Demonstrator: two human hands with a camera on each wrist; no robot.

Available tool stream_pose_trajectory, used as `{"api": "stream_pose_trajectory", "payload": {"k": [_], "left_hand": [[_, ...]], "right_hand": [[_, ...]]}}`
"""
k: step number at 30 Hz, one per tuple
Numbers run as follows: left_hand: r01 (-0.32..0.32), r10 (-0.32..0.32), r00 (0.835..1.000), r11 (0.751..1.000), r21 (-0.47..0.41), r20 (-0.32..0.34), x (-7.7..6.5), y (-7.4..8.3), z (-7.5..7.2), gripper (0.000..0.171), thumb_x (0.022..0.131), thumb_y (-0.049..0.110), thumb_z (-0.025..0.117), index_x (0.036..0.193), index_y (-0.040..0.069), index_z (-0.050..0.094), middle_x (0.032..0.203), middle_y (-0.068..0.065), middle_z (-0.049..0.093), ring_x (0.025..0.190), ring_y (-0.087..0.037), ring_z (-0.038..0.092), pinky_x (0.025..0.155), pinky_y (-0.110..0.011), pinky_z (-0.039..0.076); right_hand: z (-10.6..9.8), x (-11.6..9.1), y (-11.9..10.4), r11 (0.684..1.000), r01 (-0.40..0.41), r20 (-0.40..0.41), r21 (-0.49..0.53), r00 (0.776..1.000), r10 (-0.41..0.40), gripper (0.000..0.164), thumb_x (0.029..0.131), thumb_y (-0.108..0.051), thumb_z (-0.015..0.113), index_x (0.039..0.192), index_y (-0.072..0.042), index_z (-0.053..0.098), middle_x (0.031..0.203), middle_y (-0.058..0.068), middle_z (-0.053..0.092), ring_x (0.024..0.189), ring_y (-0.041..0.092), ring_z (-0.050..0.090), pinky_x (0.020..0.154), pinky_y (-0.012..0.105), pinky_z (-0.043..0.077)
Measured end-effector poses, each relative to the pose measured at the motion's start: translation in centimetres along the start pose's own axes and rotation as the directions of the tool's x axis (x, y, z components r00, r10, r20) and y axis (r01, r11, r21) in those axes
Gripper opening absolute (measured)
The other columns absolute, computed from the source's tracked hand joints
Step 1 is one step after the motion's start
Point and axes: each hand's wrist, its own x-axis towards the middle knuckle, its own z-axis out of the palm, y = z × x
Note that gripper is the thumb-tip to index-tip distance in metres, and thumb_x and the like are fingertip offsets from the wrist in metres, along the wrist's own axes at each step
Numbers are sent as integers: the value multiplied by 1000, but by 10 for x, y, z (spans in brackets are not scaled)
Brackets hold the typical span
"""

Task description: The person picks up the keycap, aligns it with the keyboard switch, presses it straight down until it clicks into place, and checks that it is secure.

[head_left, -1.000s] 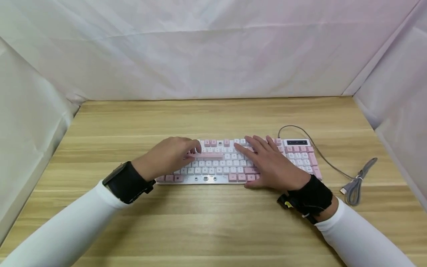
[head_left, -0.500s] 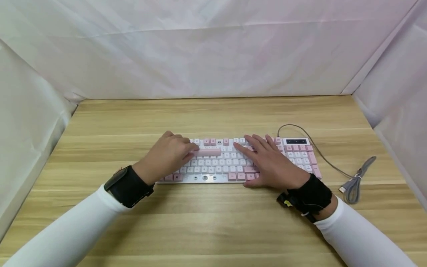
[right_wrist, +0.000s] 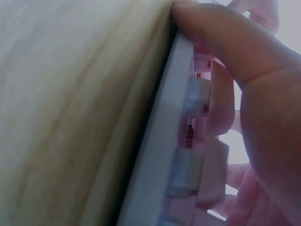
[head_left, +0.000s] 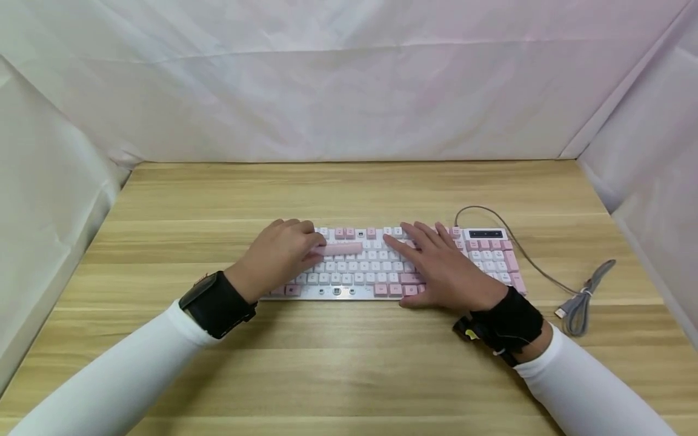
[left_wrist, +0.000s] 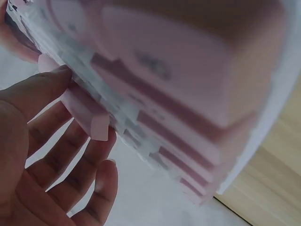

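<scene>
My left hand pinches one end of a long pink spacebar keycap, held over the upper rows of a pink-and-white keyboard. In the left wrist view the thumb lies on one side of the keycap and the fingers on the other. A white gap with exposed switch mounts shows in the keyboard's bottom row. Spread over the right-middle keys, my right hand rests with fingers extended. Its thumb touches the keyboard's front edge in the right wrist view.
A grey cable runs from the keyboard's back to a tied bundle with a USB plug at the right. All of it lies on a wooden table. White cloth hangs behind and at both sides.
My left hand has carried the spacebar keycap slightly away from me and a little left, and its fingers have shifted their hold. The right hand has stayed in place.
</scene>
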Motion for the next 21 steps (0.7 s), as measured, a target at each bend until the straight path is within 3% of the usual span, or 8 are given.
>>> {"api": "stream_pose_trajectory", "payload": {"k": [8, 14, 21], "left_hand": [[4, -4, 1000, 1000, -2, 13, 3, 1, -2, 18, 92, 27, 73, 103, 12, 76, 89, -4, 69, 73, -16, 58, 73, -36, 55], [-69, 69, 996, 998, -7, -64, -2, 9, -4, 12, 90, 24, 75, 94, 13, 76, 82, -2, 67, 68, -14, 54, 68, -33, 53], [-197, 192, 976, 980, -41, -103, -11, 26, -2, 6, 86, 17, 78, 83, 14, 74, 80, 0, 67, 69, -11, 58, 66, -27, 53]], "right_hand": [[-2, 1, 1, 1000, -2, 3, 8, 1000, 2, 112, 73, -63, 80, 160, -22, 22, 164, 18, 22, 152, 39, 20, 120, 66, 12], [-2, 2, 2, 1000, -4, 10, 4, 1000, 4, 112, 73, -64, 79, 160, -23, 22, 164, 18, 22, 152, 39, 19, 120, 65, 12], [-1, 1, 2, 1000, 4, -12, 7, 1000, -4, 112, 72, -63, 81, 160, -23, 24, 164, 19, 24, 151, 40, 21, 119, 66, 13]]}}
